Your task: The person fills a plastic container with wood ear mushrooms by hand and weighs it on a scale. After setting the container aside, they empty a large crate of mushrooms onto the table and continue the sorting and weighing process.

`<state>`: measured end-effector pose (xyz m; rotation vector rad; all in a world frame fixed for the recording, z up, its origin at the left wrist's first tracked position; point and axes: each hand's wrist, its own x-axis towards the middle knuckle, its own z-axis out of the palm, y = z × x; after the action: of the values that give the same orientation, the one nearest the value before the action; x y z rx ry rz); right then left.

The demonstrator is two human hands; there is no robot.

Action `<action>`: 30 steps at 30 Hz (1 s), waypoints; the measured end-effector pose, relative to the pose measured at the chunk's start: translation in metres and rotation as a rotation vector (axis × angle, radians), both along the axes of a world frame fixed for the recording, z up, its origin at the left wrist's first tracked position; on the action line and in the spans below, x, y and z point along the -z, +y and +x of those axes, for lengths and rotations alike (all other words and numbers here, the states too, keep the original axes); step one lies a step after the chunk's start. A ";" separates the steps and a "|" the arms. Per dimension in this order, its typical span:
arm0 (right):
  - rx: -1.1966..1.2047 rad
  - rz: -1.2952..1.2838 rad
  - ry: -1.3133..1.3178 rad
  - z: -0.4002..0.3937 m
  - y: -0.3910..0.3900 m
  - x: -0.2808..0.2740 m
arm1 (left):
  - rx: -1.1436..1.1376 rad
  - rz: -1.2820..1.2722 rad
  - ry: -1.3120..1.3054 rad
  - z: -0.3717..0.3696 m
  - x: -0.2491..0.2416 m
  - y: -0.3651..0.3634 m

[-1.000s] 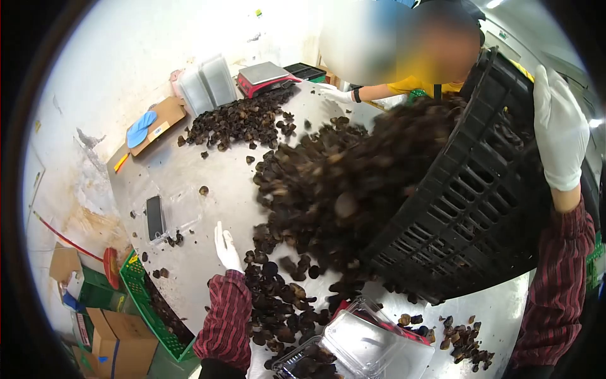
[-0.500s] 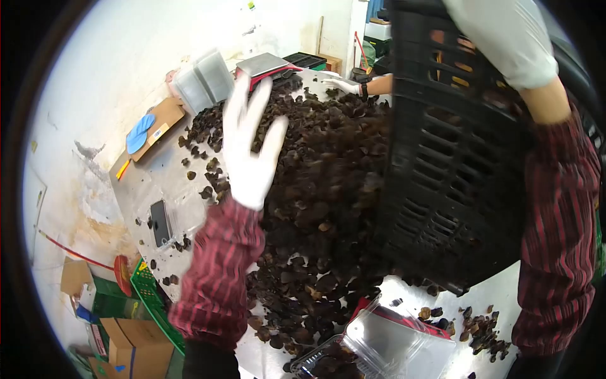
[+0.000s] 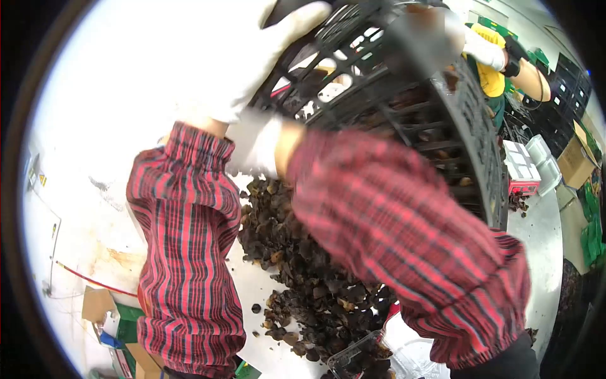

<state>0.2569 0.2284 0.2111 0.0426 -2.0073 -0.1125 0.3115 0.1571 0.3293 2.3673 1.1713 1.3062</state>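
Bench (image 3: 543, 230) metal lies bare near its right edge, and the dark heap (image 3: 306, 297) runs towards its near edge, partly hidden by your right sleeve (image 3: 398, 221). Unlike before, your left hand (image 3: 268, 60) meets the lifted crate (image 3: 423, 101), while your right hand (image 3: 259, 146) has crossed to just below it; blur and glare obscure whether either hand's fingers grip, and the crate's top is cut off.

No legible text or numbers. Small yellow triangular sign (image 3: 43, 179) on the wall (image 3: 88, 151), far left of frame, symbol too small to make out. White labels (image 3: 558, 101) on black crates (image 3: 571, 77), upper right, unreadable. Dark marks on the red side of the red-and-white box (image 3: 522, 187), right of frame, too blurry to read.
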 end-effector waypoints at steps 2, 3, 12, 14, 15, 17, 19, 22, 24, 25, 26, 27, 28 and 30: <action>-0.300 -0.084 -0.159 0.006 -0.072 0.061 | -0.310 0.151 0.087 -0.042 0.001 0.007; -0.325 -0.019 -0.246 0.026 -0.099 0.078 | -0.479 0.223 0.126 -0.061 0.003 0.007; 0.808 -0.423 -0.491 0.309 -0.143 0.034 | -0.709 -0.057 -0.494 -0.272 0.181 -0.046; 1.202 -0.318 -0.192 0.363 -0.103 0.054 | -0.559 -0.109 -0.600 -0.252 0.169 -0.057; 1.285 -0.445 -0.268 0.402 -0.072 0.083 | -0.424 -0.117 -0.623 -0.237 0.161 -0.063; 1.206 -0.538 -0.453 0.464 -0.009 0.154 | -0.376 -0.058 -0.565 -0.232 0.166 -0.058; 0.901 -1.126 -0.307 0.456 0.010 0.177 | -0.318 -0.084 -0.623 -0.232 0.176 -0.059; 0.316 -1.756 0.533 0.391 -0.009 0.160 | -0.361 -0.099 -0.624 -0.224 0.180 -0.064; 0.517 -1.530 0.282 0.400 0.008 0.166 | -0.322 -0.079 -0.665 -0.227 0.189 -0.068; 0.598 -1.479 0.247 0.398 0.013 0.167 | -0.338 -0.052 -0.696 -0.229 0.196 -0.070; 0.679 -1.424 0.216 0.395 0.012 0.165 | -0.350 -0.021 -0.725 -0.228 0.202 -0.074; 0.643 -1.483 0.268 0.391 0.006 0.156 | -0.343 -0.018 -0.751 -0.234 0.212 -0.082; 0.654 -1.390 0.209 0.395 0.009 0.162 | -0.335 -0.011 -0.780 -0.238 0.223 -0.091; 0.577 -1.391 0.324 0.390 -0.007 0.150 | -0.346 -0.052 -0.809 -0.250 0.241 -0.110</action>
<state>0.6464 0.2216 0.0614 -1.3279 -1.3530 0.8526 0.0615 0.0471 0.0881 1.3552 1.3064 2.0202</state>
